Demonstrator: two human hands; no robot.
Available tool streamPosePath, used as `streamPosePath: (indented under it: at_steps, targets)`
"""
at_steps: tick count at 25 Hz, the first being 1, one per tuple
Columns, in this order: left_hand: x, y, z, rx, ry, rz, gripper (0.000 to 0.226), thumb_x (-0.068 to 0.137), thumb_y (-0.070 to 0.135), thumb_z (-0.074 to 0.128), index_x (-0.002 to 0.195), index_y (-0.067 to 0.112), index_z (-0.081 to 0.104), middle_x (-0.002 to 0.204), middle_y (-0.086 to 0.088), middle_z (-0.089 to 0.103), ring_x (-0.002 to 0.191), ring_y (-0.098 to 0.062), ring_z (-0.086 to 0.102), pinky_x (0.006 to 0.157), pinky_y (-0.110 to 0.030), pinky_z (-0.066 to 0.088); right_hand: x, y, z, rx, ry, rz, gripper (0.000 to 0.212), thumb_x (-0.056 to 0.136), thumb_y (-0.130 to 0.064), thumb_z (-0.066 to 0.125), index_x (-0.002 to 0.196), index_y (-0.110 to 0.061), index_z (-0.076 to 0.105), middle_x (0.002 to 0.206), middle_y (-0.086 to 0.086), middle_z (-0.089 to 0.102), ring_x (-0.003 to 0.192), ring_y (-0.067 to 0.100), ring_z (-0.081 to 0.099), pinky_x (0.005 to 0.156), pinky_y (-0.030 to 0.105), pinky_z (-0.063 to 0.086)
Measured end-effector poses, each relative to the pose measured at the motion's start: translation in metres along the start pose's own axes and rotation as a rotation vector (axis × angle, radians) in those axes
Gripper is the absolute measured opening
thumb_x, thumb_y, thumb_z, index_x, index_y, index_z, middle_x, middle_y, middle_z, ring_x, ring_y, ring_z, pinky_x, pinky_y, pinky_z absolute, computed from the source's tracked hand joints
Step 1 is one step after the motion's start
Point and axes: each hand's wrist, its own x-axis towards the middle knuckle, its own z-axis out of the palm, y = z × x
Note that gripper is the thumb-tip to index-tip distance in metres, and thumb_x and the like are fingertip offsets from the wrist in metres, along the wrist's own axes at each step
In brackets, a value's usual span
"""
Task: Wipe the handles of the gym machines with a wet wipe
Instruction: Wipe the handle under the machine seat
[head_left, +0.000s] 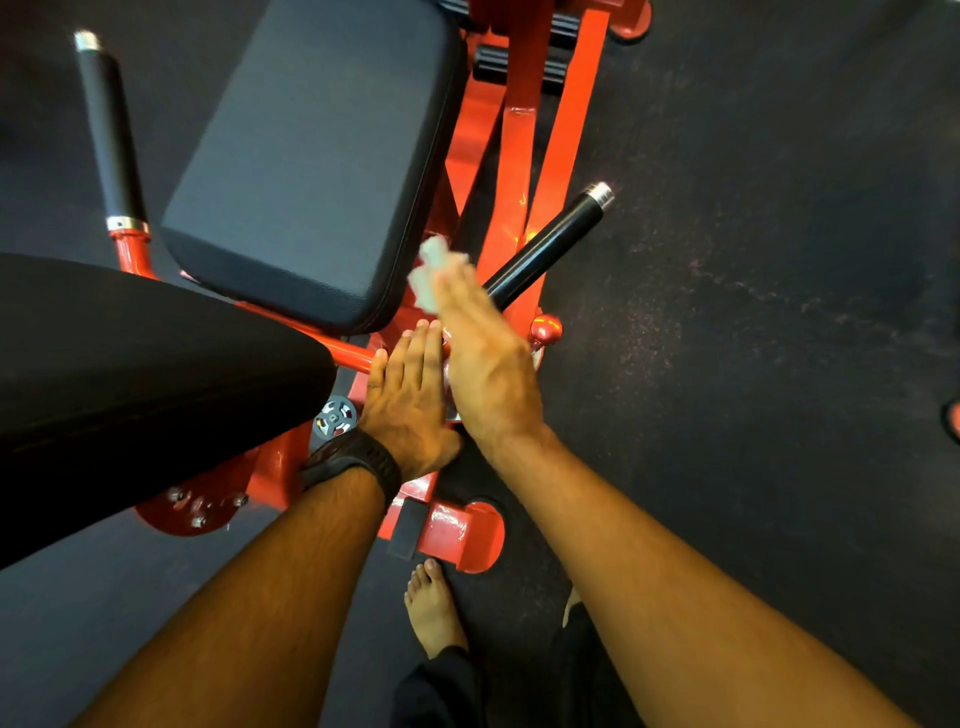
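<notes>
Two hands working | left hand (410, 384) flat, fingers together, on red frame (357, 358) | right hand (488, 364), blurred, pinches wet wipe (432, 270) beside black handle (545, 244) at 1 o'clock | risk: bunched wipe may skim, missing the far end.

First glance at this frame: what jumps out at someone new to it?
The bright red machine frame under a big black seat pad at upper centre. In the middle, the motion-blurred right hand holds a white wipe near the lower end of a black handle, while the left hand, wearing a black watch, rests flat on the frame.
</notes>
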Motion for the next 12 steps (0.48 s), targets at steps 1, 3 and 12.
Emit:
streamPosePath:
  at_steps: [1,3,12]
  targets:
    - [0.000,0.001,-0.001,0.006,-0.029,-0.007,0.116,0.068,0.043,0.052,0.156,0.009,-0.015,0.166,-0.008,-0.016,0.153,-0.021,-0.016,0.115,-0.036,-0.021,-0.002,0.010,0.001,-0.080,-0.131,-0.166,0.038,0.100,-0.006,0.045,0.136,-0.001,0.056,0.143,0.008,0.053,0.134,0.023,0.050,0.112,0.017,0.030]
    - [-0.001,0.003,-0.001,-0.012,-0.039,-0.014,0.119,0.066,0.035,0.058,0.156,0.009,-0.016,0.166,-0.006,-0.016,0.153,-0.021,-0.016,0.116,-0.036,-0.021,0.003,0.040,-0.009,-0.285,-0.097,-0.397,0.038,0.097,-0.008,0.047,0.129,0.005,0.061,0.137,0.019,0.059,0.131,0.031,0.054,0.113,0.027,0.035]
    - [-0.001,0.000,0.002,-0.011,0.031,0.007,0.125,0.067,0.021,0.070,0.156,0.012,-0.018,0.166,-0.004,-0.014,0.153,-0.022,-0.013,0.115,-0.037,-0.019,0.046,0.061,-0.042,-0.675,-0.115,-0.567,0.037,0.097,-0.006,0.044,0.131,-0.006,0.059,0.132,0.009,0.060,0.133,0.028,0.049,0.111,0.037,0.041]
